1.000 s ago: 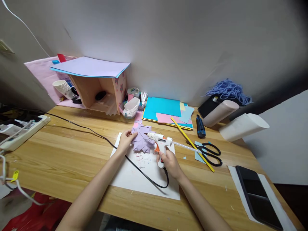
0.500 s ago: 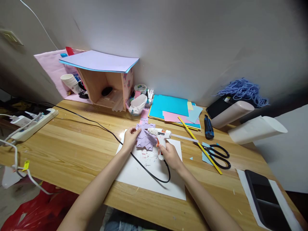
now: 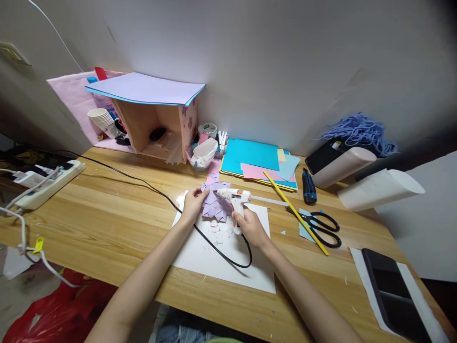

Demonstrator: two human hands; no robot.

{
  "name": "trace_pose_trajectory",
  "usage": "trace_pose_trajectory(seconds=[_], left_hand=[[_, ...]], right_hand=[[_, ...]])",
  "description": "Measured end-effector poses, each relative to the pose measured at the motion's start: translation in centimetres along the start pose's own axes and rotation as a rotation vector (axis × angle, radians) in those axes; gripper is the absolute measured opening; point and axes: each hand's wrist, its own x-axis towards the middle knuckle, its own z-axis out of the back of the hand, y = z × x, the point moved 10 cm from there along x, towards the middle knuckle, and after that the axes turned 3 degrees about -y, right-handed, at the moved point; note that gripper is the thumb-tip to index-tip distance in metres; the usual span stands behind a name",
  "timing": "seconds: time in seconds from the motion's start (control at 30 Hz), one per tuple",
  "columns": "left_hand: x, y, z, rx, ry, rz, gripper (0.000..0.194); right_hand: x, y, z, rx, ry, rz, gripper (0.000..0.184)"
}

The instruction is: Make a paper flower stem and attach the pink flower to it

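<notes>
My right hand [image 3: 250, 226] is closed round the grip of a white hot glue gun [image 3: 237, 200], a clear glue stick [image 3: 269, 200] jutting from its back. The nozzle points left, over a purple folded-paper piece [image 3: 216, 209] with pointed edges. At that piece's left edge, my left hand [image 3: 194, 202] pinches the paper between thumb and fingers. Beneath both hands lies a marked white sheet [image 3: 228, 262]. From the gun's grip a black cord [image 3: 210, 243] loops across the sheet and passes over my left forearm's far side to the left.
Right of the hands are black-handled scissors [image 3: 321, 226], a yellow strip [image 3: 296, 212], a blue utility knife [image 3: 309, 186] and a phone [image 3: 389, 290]. Coloured paper [image 3: 250, 155] is stacked behind. A cardboard box [image 3: 153, 116] and a power strip [image 3: 53, 186] stand left.
The view swung a little left between the first and second frames, so everything shifted right. Both hands keep their holds, and the nozzle stays over the purple paper.
</notes>
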Motion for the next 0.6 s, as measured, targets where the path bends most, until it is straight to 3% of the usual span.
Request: trace_pose_trajectory(seconds=[0.27,0.6], left_hand=[[0.0,-0.1,0.1,-0.013,-0.008,0.006,0.029],[0.1,-0.3,0.5,-0.048,-0.036,0.043,0.033]], right_hand=[[-0.3,0.8,0.5,0.024,-0.022,0.032,0.032],[-2.3,-0.8,0.1,-0.006,0.004,-0.038,0.037]])
